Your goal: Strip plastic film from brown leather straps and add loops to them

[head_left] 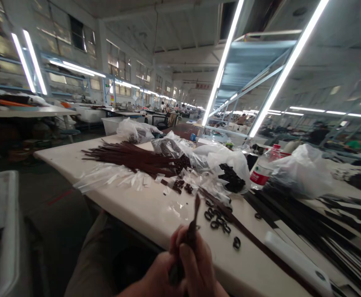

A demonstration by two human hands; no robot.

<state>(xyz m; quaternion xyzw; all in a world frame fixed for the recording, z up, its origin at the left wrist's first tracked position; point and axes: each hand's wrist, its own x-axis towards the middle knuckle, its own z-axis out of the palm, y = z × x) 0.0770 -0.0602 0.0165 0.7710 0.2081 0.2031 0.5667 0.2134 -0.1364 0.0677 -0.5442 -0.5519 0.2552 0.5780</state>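
Both my hands meet at the bottom of the view, below the table's near edge. My right hand [199, 264] pinches a thin dark brown strap [194, 218] that stands up from my fingers. My left hand [157, 276] is closed beside it, low on the same strap. Just beyond my fingers, several small black rings [217, 220] lie scattered on the white table [131, 206]. A bundle of dark brown straps [127, 159] lies farther back on clear plastic. One long brown strap [248, 239] runs across the table to the right.
Clear plastic bags [174, 148] and a white bag holding black rings [231, 175] sit mid-table. A water bottle [262, 169] stands behind them. Black straps [323, 231] and a white flat tool [295, 260] lie at right. A white bin [3, 231] stands at left.
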